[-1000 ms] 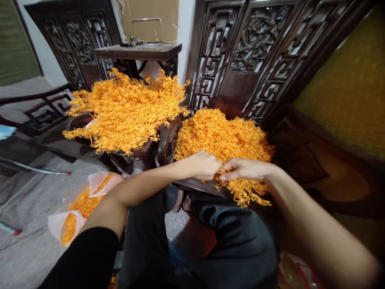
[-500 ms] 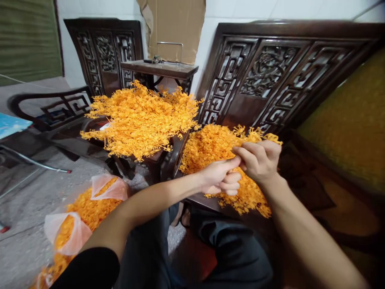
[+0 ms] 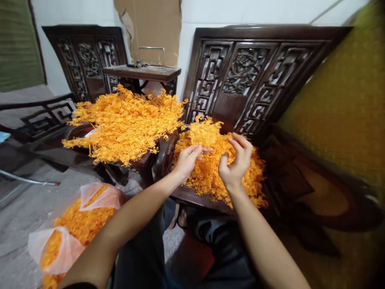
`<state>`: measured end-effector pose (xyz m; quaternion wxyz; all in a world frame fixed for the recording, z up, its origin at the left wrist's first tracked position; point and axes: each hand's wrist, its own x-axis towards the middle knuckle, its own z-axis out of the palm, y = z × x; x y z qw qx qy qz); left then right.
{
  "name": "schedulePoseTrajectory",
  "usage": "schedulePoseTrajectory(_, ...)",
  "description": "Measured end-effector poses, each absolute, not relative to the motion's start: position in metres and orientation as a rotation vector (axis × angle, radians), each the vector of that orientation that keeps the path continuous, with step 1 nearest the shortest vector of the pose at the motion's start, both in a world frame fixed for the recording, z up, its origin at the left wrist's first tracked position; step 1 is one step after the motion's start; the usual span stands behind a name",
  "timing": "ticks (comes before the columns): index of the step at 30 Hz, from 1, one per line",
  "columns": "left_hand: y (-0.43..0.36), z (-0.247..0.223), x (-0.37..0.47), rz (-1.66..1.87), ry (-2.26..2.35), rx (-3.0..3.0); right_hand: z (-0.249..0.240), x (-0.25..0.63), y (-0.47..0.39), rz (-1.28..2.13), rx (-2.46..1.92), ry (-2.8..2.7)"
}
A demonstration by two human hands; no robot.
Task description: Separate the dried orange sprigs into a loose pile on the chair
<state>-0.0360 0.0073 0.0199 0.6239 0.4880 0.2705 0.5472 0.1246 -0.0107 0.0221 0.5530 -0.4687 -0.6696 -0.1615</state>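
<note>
My left hand [image 3: 189, 159] is closed in a pinch at the base of a small bunch of orange frilly sprigs [image 3: 206, 131]. The bunch fans out just beyond its fingertips; the stems themselves are hard to make out. To the right, my right hand [image 3: 236, 163] is raised with thumb and fingers curved apart, and nothing shows between them. Both hands are over a loose orange pile [image 3: 207, 176] of the same frilly pieces, which lies on a dark wooden seat [image 3: 200, 199].
A larger orange heap [image 3: 129, 124] is on another dark wooden surface to the left. On the floor stands a thin pinkish-white plastic bag [image 3: 70, 245] full of orange pieces. Carved chair backs [image 3: 252, 68], a small side table [image 3: 144, 72] and cardboard [image 3: 156, 28] line the wall.
My hands have come apart from their touching position. The right hand has opened and moved left, while the left has shifted left with the bunch upright. The whole view has swung slightly right.
</note>
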Motion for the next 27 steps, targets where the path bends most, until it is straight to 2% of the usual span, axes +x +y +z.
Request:
schedulePoseTrajectory(6, -0.003, 0.013, -0.016, 1.242, 0.713, 1.44, 0.011, 0.134, -0.033, -0.037, -1.188, -1.491)
schedulePoseTrajectory(12, -0.01, 0.008, -0.002, 0.986, 0.706, 1.331, 0.016, 0.142, -0.03, 0.126, -1.181, -1.477)
schedulePoseTrajectory(18, -0.013, 0.013, -0.016, 1.01, 0.679, 1.033, -0.001, 0.215, 0.01, 0.382, -1.227, -0.65)
schedulePoseTrajectory(23, -0.002, 0.016, -0.023, 0.957, 0.628, 0.995, -0.018, 0.215, 0.006, 0.83, -1.089, -0.831)
schedulePoseTrajectory(27, 0.002, 0.013, -0.015, 0.969, 0.66, 1.046, -0.013, 0.188, 0.006, 0.913, -1.102, -0.924)
